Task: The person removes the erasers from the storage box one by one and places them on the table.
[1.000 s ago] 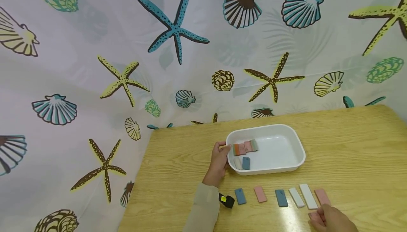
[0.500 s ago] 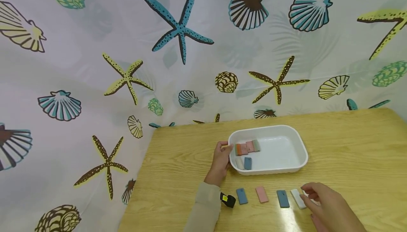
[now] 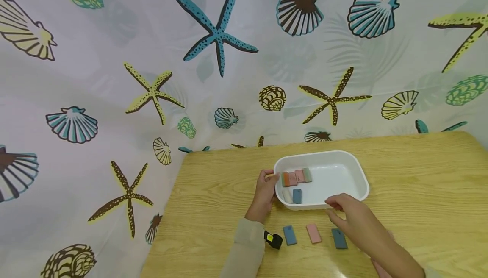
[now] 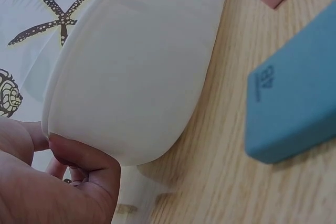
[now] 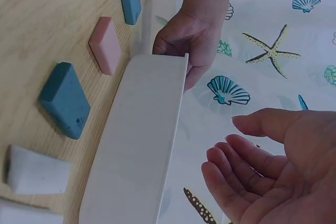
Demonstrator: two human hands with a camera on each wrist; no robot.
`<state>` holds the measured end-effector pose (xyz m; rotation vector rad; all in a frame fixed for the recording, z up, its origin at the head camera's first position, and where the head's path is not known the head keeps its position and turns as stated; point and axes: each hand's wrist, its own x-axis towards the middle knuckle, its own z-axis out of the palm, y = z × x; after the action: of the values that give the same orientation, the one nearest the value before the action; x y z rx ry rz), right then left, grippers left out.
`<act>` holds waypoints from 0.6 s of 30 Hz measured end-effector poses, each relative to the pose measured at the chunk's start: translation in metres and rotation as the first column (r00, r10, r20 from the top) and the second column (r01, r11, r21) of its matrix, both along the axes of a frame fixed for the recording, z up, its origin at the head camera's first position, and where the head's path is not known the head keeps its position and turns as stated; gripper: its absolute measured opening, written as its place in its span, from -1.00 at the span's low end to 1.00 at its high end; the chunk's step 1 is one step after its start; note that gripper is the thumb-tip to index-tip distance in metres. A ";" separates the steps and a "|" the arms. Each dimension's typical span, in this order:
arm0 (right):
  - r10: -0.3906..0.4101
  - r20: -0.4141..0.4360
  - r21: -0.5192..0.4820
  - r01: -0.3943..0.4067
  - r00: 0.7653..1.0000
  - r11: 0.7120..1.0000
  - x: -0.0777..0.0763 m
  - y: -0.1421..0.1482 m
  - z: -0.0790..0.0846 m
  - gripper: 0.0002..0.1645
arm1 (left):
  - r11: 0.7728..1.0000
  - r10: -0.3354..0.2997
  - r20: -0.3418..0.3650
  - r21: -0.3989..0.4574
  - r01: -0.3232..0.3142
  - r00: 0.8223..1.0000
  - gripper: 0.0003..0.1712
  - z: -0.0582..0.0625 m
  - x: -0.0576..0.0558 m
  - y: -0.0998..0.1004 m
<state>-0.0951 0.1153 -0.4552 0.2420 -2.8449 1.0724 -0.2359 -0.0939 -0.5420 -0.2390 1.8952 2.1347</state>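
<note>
My left hand (image 3: 265, 193) grips the left end of a white plastic tub (image 3: 328, 205), thumb at the rim, also in the left wrist view. Inside the tub stand several erasers: an orange-and-green one (image 3: 285, 179), pink ones (image 3: 300, 176), a pale one (image 3: 286, 195) and a blue one (image 3: 297, 195). My right hand (image 3: 350, 218) hovers by the tub's front rim; in the right wrist view its loosely bent fingers (image 5: 236, 156) hold nothing. A blue eraser (image 3: 289, 235) marked 4B, a pink eraser (image 3: 314, 233) and another blue eraser (image 3: 339, 238) lie in front.
White erasers (image 5: 39, 170) lie on the table, hidden by my right arm in the head view. Part of a pink eraser (image 3: 380, 268) shows beside that arm. A shell-and-starfish patterned cloth (image 3: 236, 79) hangs behind the wooden table (image 3: 213, 189).
My right hand has moved left and away from me, from the pink and white erasers to the tub's front rim. My left hand keeps its grip on the tub.
</note>
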 end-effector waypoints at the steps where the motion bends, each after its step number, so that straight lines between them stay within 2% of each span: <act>1: 0.007 -0.013 0.000 -0.007 1.000 1.000 -0.004 -0.003 0.000 -0.77 | 1.000 0.000 -0.003 0.001 0.000 1.000 -0.65 0.000 0.000 0.000; 7: 0.059 -0.045 0.019 -0.058 0.997 0.998 -0.025 -0.021 0.000 -0.80 | 1.000 0.009 0.003 -0.005 -0.009 1.000 -0.66 0.003 0.000 -0.001; 14: 0.122 0.011 0.035 -0.122 0.992 0.992 -0.044 -0.048 -0.004 -0.81 | 1.000 -0.003 -0.004 0.004 0.003 1.000 -0.65 0.002 0.001 -0.002; 18: 0.121 0.043 0.040 -0.123 0.992 0.992 -0.057 -0.061 -0.012 -0.76 | 1.000 -0.004 -0.017 0.006 0.004 1.000 -0.67 0.001 0.002 -0.001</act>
<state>-0.1522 0.0546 -0.4669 0.4071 -2.9250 1.0500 -0.2342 -0.0952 -0.5413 -0.2159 1.8969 2.1462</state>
